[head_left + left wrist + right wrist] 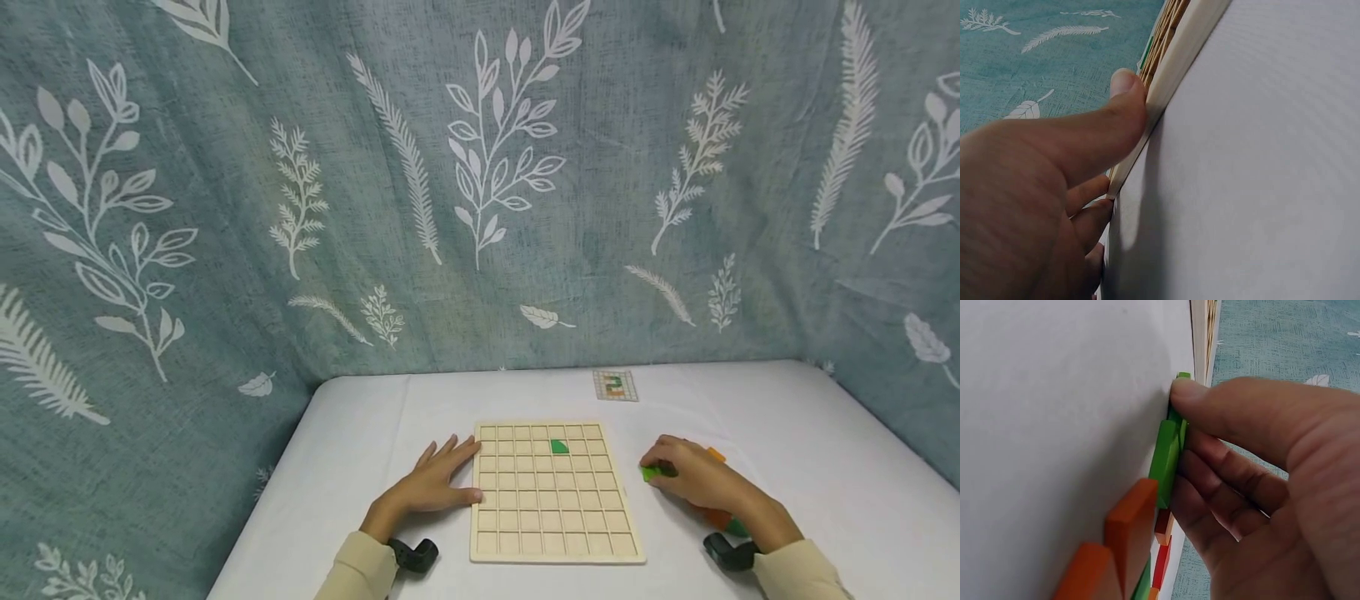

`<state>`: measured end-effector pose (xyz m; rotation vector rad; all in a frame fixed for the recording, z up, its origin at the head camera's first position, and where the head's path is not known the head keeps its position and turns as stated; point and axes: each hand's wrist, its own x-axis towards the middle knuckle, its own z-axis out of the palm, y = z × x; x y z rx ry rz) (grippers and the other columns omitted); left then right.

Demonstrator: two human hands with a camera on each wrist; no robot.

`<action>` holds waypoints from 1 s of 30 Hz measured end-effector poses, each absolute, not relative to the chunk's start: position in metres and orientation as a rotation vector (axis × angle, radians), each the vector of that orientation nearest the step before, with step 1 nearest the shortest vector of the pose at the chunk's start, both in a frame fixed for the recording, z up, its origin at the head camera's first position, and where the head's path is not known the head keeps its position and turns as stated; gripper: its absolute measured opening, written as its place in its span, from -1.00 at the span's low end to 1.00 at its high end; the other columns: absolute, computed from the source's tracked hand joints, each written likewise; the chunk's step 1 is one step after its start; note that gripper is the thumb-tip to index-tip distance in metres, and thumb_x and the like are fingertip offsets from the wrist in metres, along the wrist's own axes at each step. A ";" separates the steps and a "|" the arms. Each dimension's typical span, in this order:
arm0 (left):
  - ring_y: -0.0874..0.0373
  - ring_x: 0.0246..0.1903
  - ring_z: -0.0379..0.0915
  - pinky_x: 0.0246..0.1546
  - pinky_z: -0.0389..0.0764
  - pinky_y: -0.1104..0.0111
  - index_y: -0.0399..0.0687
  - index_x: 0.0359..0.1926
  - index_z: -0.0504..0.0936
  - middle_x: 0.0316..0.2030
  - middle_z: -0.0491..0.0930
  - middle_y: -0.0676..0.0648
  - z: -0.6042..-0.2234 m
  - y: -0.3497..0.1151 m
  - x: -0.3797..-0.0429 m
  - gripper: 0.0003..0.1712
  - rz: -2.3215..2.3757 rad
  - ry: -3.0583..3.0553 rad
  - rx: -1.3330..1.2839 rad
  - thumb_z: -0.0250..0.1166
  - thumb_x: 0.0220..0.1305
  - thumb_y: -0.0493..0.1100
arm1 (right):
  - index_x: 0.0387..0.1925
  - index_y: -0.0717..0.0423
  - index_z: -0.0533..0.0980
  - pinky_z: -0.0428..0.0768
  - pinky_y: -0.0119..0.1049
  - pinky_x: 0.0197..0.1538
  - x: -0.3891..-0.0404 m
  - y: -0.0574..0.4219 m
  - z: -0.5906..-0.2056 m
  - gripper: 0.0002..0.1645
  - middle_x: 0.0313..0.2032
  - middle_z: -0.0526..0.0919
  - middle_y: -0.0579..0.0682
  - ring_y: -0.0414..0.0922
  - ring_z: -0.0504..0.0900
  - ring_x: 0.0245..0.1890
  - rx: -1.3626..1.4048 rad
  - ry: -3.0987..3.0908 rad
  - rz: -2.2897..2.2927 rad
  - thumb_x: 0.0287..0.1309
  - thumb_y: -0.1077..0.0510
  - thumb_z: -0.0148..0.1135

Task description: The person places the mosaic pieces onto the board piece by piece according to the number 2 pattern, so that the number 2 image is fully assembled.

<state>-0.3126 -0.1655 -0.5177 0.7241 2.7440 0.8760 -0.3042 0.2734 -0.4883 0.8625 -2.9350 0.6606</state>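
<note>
A square wooden grid board lies on the white table, with one green quarter-round tile in a cell of its second row. My left hand rests at the board's left edge, fingers spread. In the left wrist view its thumb lies against the rim. Right of the board, my right hand pinches a light green block between thumb and fingers, low over the table. Another green block stands close by its fingers in the right wrist view.
Orange blocks and a red block lie beside and under the right hand. A small pattern card with a coloured grid lies behind the board. A leaf-patterned curtain hangs along the table's back edge.
</note>
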 end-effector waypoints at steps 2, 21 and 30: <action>-0.19 0.58 -0.19 0.55 -0.29 -0.17 -0.04 0.53 0.20 0.55 0.10 -0.11 -0.518 -0.165 -0.312 0.00 0.877 2.749 0.729 0.35 0.21 0.27 | -0.12 0.05 0.68 0.66 -0.28 -0.11 -0.305 0.273 -0.489 -0.71 -0.19 0.64 -0.18 -0.19 0.62 -0.18 0.854 -2.937 0.666 0.07 0.16 0.47; -0.18 0.58 -0.19 0.55 -0.28 -0.16 -0.04 0.53 0.19 0.55 0.09 -0.11 -0.519 -0.165 -0.311 -0.01 0.872 2.750 0.741 0.35 0.23 0.26 | -0.11 0.17 0.65 0.55 -0.41 -0.29 -0.303 0.271 -0.489 -0.69 -0.24 0.58 -0.11 -0.33 0.47 -0.30 0.835 -2.920 0.736 0.10 0.17 0.46; -0.17 0.58 -0.20 0.56 -0.28 -0.15 -0.03 0.53 0.19 0.56 0.09 -0.09 -0.519 -0.166 -0.312 -0.01 0.858 2.749 0.733 0.33 0.23 0.28 | -0.06 0.14 0.63 0.53 -0.41 -0.28 -0.302 0.268 -0.483 -0.70 -0.21 0.56 -0.16 -0.36 0.43 -0.29 0.836 -2.886 0.806 0.17 0.15 0.41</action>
